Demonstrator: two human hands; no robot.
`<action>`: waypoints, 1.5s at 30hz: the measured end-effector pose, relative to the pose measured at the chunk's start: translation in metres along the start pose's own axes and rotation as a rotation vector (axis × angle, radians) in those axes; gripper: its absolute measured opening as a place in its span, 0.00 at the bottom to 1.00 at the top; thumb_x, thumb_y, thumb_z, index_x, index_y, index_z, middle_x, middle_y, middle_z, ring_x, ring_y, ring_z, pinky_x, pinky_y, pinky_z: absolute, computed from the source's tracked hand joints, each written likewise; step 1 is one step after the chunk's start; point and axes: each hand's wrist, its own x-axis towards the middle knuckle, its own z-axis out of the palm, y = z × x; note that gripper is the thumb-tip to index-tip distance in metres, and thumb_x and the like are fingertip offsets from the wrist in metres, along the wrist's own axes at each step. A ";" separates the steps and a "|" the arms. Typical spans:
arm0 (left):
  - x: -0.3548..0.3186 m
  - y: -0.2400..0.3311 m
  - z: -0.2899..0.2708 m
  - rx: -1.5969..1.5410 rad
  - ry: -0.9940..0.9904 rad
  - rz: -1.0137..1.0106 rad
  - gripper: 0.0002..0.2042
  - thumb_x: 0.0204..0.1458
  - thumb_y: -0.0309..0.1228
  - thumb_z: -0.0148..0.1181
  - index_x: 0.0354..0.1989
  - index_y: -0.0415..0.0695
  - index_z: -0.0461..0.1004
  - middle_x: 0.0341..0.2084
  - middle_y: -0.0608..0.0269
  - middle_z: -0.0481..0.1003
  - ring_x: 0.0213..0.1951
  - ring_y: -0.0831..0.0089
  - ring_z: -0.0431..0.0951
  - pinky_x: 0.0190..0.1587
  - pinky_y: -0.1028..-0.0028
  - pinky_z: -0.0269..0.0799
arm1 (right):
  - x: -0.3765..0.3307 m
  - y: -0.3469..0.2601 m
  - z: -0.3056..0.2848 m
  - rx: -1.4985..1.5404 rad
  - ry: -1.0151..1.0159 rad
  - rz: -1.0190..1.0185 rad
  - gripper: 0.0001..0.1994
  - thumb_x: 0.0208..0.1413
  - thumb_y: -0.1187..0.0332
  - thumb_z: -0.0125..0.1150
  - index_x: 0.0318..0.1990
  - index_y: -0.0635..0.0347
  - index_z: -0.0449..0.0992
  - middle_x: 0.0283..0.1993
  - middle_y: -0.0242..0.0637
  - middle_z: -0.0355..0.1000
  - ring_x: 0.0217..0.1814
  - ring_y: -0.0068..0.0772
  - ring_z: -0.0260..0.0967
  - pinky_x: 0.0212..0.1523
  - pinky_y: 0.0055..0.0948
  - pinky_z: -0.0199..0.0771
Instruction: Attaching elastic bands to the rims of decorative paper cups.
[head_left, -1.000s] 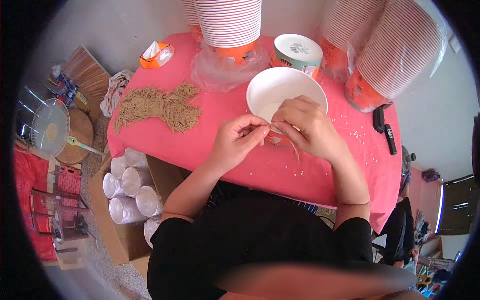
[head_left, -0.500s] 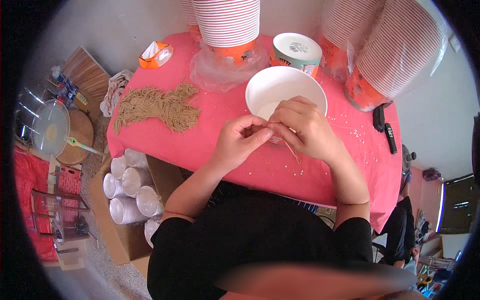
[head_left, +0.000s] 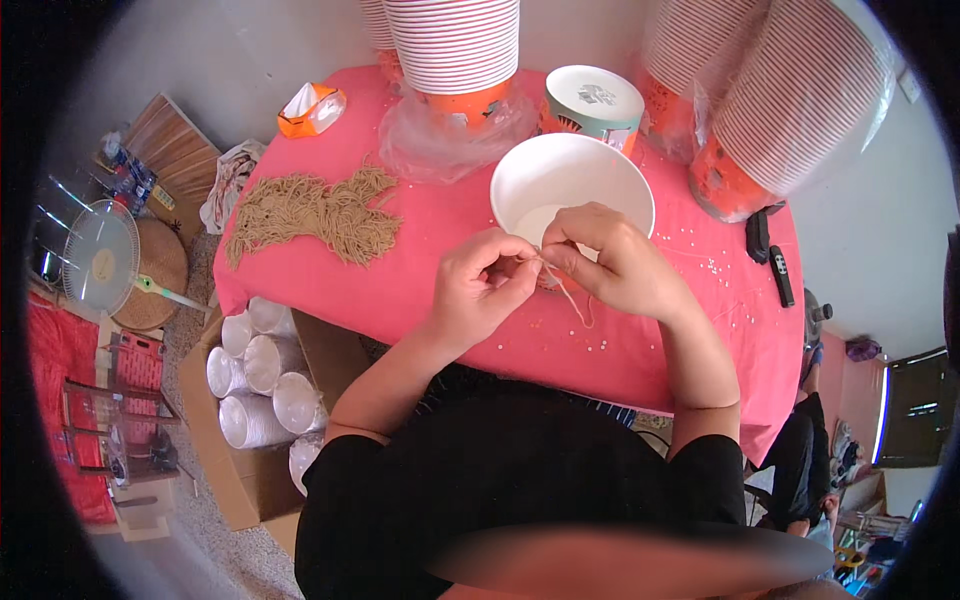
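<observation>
My left hand and my right hand meet at the near rim of a white-lined paper bucket. Both pinch a thin tan string, whose loose end dangles below my fingers in a small bend. Where the string meets the bucket is hidden by my hands. To the left lies a spread bundle of tan strings. Behind the open bucket, another paper bucket stands upside down with its white base on top.
Tall stacks of paper buckets and plastic-wrapped buckets stand at the back. A tissue pack lies far left; a black cutter-like tool lies right. White bits dot the pink cloth. A carton of cups stands lower left.
My fingertips have drawn slightly apart, and the string between them now shows. Its loose end has swung a little left. The bucket has stayed in place.
</observation>
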 end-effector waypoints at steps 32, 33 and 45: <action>0.001 -0.008 -0.009 -0.808 -0.065 -0.525 0.03 0.58 0.27 0.57 0.36 0.41 0.72 0.20 0.73 0.65 0.19 0.87 0.59 0.20 0.83 0.52 | 0.001 0.004 0.018 -0.113 0.190 -0.193 0.10 0.39 0.78 0.67 0.30 0.58 0.74 0.28 0.34 0.73 0.34 0.40 0.72 0.48 0.39 0.67; 0.001 -0.008 -0.009 -0.819 -0.058 -0.535 0.03 0.58 0.27 0.57 0.37 0.41 0.72 0.20 0.73 0.66 0.19 0.87 0.59 0.20 0.84 0.52 | 0.000 0.004 0.017 -0.114 0.190 -0.193 0.10 0.39 0.78 0.67 0.30 0.58 0.74 0.28 0.34 0.73 0.34 0.40 0.72 0.48 0.39 0.67; -0.002 -0.013 -0.006 -0.750 -0.034 -0.457 0.04 0.59 0.27 0.58 0.38 0.40 0.74 0.22 0.74 0.68 0.20 0.89 0.61 0.21 0.85 0.54 | -0.002 0.006 0.020 0.021 0.229 -0.120 0.08 0.44 0.78 0.67 0.33 0.60 0.75 0.27 0.37 0.75 0.31 0.39 0.74 0.41 0.38 0.71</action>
